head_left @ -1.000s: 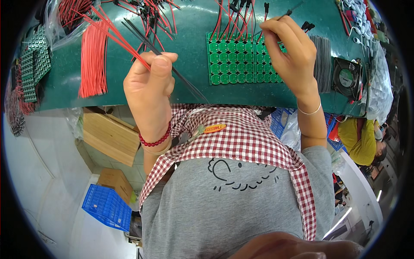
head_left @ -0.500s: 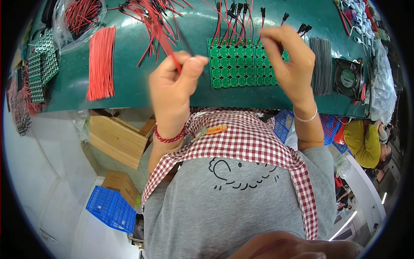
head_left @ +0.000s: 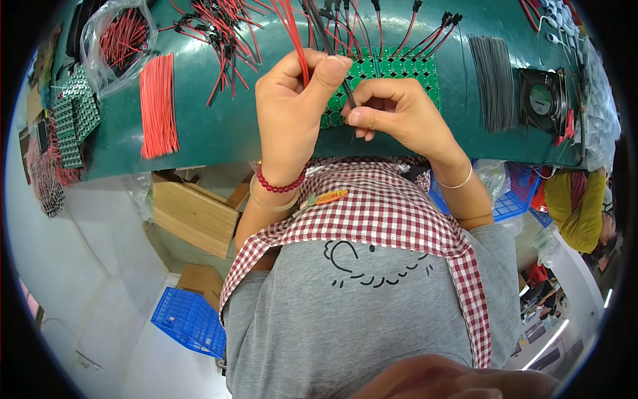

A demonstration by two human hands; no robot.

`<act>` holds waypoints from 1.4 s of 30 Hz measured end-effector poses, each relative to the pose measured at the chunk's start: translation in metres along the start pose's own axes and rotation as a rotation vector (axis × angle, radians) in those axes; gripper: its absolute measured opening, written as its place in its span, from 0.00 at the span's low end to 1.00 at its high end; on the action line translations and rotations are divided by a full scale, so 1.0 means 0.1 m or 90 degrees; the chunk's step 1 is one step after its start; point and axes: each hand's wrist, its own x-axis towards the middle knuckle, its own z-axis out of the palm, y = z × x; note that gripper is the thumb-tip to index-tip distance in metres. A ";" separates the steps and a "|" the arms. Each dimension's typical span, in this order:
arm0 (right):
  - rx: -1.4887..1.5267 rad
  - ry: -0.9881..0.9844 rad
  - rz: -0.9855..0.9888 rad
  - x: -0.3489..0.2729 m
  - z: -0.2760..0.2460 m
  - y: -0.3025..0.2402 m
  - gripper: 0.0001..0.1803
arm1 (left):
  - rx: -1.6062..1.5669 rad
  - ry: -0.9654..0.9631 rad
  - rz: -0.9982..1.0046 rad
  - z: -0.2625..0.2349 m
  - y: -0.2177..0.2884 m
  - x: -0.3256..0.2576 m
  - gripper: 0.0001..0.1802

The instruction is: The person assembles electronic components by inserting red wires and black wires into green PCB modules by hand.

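My left hand [head_left: 292, 116] is closed around a bunch of red wires [head_left: 288, 23] and a few black wires [head_left: 320, 30], whose far ends stick up past the fingers. Just to its right, the fingertips of my right hand [head_left: 407, 118] pinch the near ends of the black wires. Beneath and behind both hands lie green circuit board panels [head_left: 409, 70] with rounded pads, partly covered by the hands. Red and black leads with black connectors [head_left: 417, 8] run from the panels' far edge.
On the green table [head_left: 212, 130] lie a red wire bundle [head_left: 158, 106], a black wire bundle [head_left: 492, 83], connector leads [head_left: 229, 40], a plastic bag of leads [head_left: 123, 36], more boards [head_left: 74, 113] and a fan [head_left: 541, 93]. A co-worker's yellow sleeve [head_left: 575, 213] shows at right.
My right hand has come left and nearer to me, from over the panels to pinch the black wires. My left hand has moved slightly right and away, still holding the wires.
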 end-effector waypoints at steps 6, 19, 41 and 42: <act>-0.031 0.003 -0.052 -0.12 0.06 0.07 0.06 | 0.045 -0.028 0.009 0.06 -0.07 -0.10 0.09; -0.152 0.339 -0.221 -0.06 -0.59 0.19 0.05 | 0.169 -0.089 0.100 -0.10 -0.15 -0.02 0.12; -0.395 0.584 0.012 -0.71 -1.18 -0.01 0.07 | 0.220 0.283 0.190 -0.63 0.00 -0.12 0.11; -0.472 0.574 0.086 -0.72 -1.20 0.03 0.10 | 0.223 0.270 0.192 -0.69 -0.03 -0.14 0.09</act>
